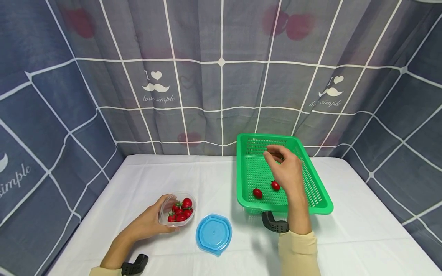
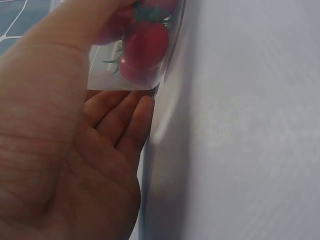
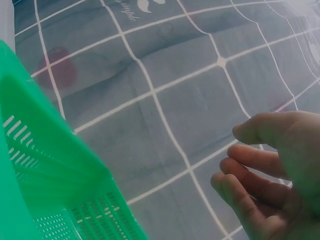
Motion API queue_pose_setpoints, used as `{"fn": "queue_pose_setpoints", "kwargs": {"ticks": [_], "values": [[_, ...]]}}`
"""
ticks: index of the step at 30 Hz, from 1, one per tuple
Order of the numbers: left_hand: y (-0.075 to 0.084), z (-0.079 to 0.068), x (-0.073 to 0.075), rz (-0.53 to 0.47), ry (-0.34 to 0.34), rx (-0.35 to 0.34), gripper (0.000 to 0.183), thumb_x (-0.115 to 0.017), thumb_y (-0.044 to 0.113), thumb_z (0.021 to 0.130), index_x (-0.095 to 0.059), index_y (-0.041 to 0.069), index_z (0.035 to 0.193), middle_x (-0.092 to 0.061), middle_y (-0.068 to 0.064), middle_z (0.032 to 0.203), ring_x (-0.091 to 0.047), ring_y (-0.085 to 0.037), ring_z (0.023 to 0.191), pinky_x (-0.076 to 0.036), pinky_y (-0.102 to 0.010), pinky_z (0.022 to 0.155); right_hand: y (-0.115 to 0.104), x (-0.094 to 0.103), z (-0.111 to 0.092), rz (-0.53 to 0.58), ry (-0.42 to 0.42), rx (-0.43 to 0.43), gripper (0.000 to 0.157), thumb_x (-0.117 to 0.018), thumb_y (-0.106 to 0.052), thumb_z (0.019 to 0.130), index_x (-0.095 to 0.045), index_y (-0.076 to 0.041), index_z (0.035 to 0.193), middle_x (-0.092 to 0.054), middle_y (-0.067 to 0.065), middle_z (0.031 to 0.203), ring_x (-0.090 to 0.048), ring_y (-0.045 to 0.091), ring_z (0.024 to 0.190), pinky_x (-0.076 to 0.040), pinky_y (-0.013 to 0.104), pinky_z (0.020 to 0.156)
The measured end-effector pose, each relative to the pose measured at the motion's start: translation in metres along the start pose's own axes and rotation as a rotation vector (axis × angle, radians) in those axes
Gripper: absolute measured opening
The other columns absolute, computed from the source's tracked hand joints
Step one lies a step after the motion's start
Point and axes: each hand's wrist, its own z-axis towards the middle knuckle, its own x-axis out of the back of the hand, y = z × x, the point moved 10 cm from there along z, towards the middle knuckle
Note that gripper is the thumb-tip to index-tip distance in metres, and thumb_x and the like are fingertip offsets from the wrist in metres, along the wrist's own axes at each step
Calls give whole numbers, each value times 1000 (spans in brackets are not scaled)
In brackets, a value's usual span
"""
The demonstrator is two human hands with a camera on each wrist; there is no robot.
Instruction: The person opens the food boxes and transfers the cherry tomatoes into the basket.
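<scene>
My left hand [image 1: 154, 216] grips a clear plastic container [image 1: 162, 219] from its left side, low over the white table. Inside it lie several red cherry tomatoes [image 1: 180, 217], some with green stems; a few show through the wall in the left wrist view, with the fingers [image 2: 131, 120] around its base. My right hand [image 1: 286, 168] is raised over a green plastic basket [image 1: 243, 168]. Its fingers [image 3: 255, 162] are loosely bent, with nothing seen between them. On the basket's floor lie two cherry tomatoes, one tomato [image 1: 257, 193] left of another tomato [image 1: 275, 185].
A blue lid [image 1: 213, 234] lies flat on the white tablecloth [image 1: 210, 180] between the container and the basket. Behind and at both sides hangs a grey checked curtain [image 1: 203, 84], close behind the basket's far end. Each wrist carries a black band [image 1: 274, 223].
</scene>
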Motion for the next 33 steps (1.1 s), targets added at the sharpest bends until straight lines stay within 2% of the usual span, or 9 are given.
{"fn": "queue_pose_setpoints", "kwargs": {"ticks": [12, 18, 25, 33], "values": [[0, 0, 1, 10, 8, -2, 98, -97, 43, 65, -45, 17, 144, -60, -5, 142, -51, -38, 138, -41, -66, 108, -33, -35, -7, 54, -85, 95, 26, -71, -20, 99, -72, -7, 122, -74, 10, 119, -70, 23, 110, -57, 35, 98], [1, 0, 1, 6, 3, -1, 98, -97, 44, 66, -44, 17, 144, -59, -6, 144, -50, -39, 139, -40, -68, 109, -47, -53, -15, 29, -101, 154, 25, -73, -20, 97, -73, -8, 119, -76, 8, 113, -73, 21, 106, -58, 35, 93], [1, 0, 0, 5, -2, 16, 99, -97, 44, 66, -44, 18, 145, -58, -7, 145, -49, -39, 140, -39, -68, 110, -58, -72, -21, 48, -143, 198, 22, -73, -18, 97, -74, -6, 115, -77, 8, 109, -74, 20, 102, -60, 32, 90], [1, 0, 1, 11, 2, 13, 98, -97, 44, 66, -44, 19, 145, -60, -5, 143, -51, -37, 139, -40, -66, 109, -69, -90, -29, 49, -176, 230, 20, -75, -15, 94, -75, -6, 112, -78, 8, 106, -75, 22, 100, -61, 34, 88]]}}
